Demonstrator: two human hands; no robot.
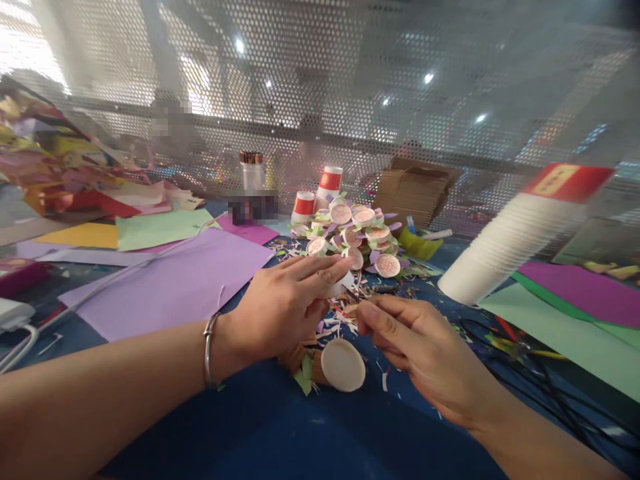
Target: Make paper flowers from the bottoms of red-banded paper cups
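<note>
My left hand [287, 303], with a silver bracelet at the wrist, is closed around a small white piece [341, 285] whose kind I cannot make out. Just right of it, my right hand [407, 340] pinches something thin and small, mostly hidden by the fingers. A dark thin tip shows between the two hands. Below them on the blue table lies a round white disc [343, 365] against a brown roll with a green paper leaf [303, 375]. Beyond the hands is a heap of small discs [353, 237] with red print and purple and green paper bits.
A tall leaning stack of paper cups [515, 240] stands right, near black cables [540, 387]. Purple paper [170, 280] lies left under a white cable. Behind are red-and-white cups [303, 205], a jar [252, 175], cardboard [413, 190] and a perforated screen [320, 80]. Paper scraps litter the middle.
</note>
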